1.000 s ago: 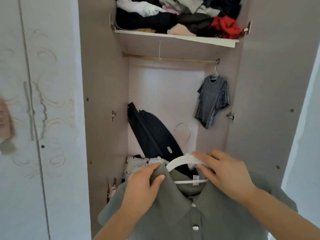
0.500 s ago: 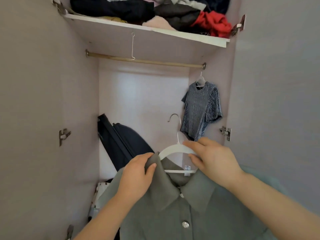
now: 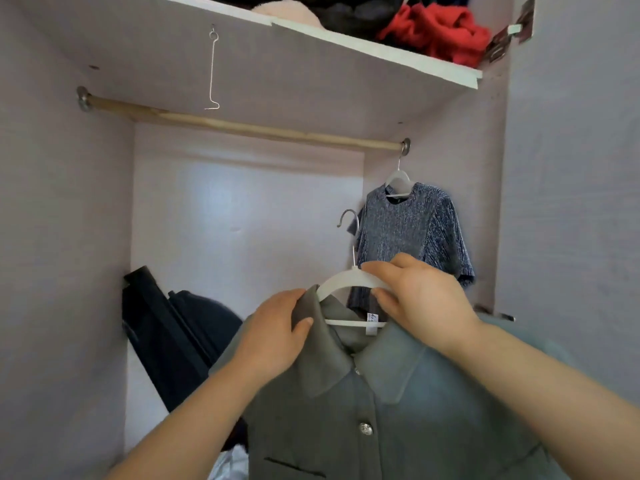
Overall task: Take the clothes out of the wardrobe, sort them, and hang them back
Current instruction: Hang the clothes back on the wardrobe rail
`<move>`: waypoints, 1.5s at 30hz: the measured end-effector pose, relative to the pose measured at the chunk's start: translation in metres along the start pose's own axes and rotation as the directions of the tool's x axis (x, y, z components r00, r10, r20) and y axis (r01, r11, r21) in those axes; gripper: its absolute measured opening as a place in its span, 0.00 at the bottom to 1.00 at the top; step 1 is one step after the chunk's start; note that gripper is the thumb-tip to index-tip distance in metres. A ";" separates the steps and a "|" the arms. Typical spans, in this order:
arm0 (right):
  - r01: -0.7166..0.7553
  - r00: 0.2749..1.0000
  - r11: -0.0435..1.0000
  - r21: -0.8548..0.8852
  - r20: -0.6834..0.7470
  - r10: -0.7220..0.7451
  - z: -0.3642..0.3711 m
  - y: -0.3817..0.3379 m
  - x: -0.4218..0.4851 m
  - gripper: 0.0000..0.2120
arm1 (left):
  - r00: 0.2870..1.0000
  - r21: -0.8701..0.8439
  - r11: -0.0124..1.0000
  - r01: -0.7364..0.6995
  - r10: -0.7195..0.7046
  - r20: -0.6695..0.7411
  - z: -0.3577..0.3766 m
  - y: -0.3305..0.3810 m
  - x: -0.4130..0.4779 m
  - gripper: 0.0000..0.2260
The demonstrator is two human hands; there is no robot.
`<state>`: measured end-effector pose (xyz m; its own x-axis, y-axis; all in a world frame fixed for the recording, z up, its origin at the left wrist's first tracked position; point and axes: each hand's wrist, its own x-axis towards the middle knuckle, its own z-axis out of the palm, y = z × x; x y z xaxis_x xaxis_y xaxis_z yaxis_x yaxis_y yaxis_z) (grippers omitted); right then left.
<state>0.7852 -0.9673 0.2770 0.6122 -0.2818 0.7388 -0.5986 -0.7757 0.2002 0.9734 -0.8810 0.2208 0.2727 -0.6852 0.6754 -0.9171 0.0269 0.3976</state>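
Though cut off below, green shirt (image 3: 398, 420): left fingers (image 3: 289, 297) pinching collar (image 3: 325, 358), right fingers (image 3: 381, 271) clasping half-hidden white hanger (image 3: 346, 280).

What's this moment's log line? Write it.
left grip: pinches collar of grey-green buttoned shirt | right grip: holds white plastic hanger | hanger not yet on wooden rail

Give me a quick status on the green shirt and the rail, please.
Left hand pinches green shirt collar; right hand grips white hanger. Not yet on rail. Only blue top hangs there, right end.
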 end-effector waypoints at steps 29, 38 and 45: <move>-0.347 0.926 0.919 -0.187 -0.224 0.304 0.111 0.234 0.329 0.17 | 0.981 0.210 0.973 -0.093 0.126 -0.150 0.088 -0.083 0.342 0.24; -0.292 0.953 0.940 -0.177 -0.139 0.270 0.154 0.236 0.345 0.11 | 0.983 0.276 0.957 -0.083 0.124 -0.132 0.105 -0.090 0.348 0.24; -0.290 0.947 0.932 -0.218 -0.206 0.247 0.148 0.219 0.340 0.12 | 0.993 0.286 0.957 -0.044 0.073 -0.092 0.112 -0.099 0.337 0.24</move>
<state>0.9387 -1.3169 0.4767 0.3255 -0.3423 0.8814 -0.8482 -0.5177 0.1121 1.1235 -1.1963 0.3395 0.2307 -0.6114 0.7569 -0.9730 -0.1522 0.1736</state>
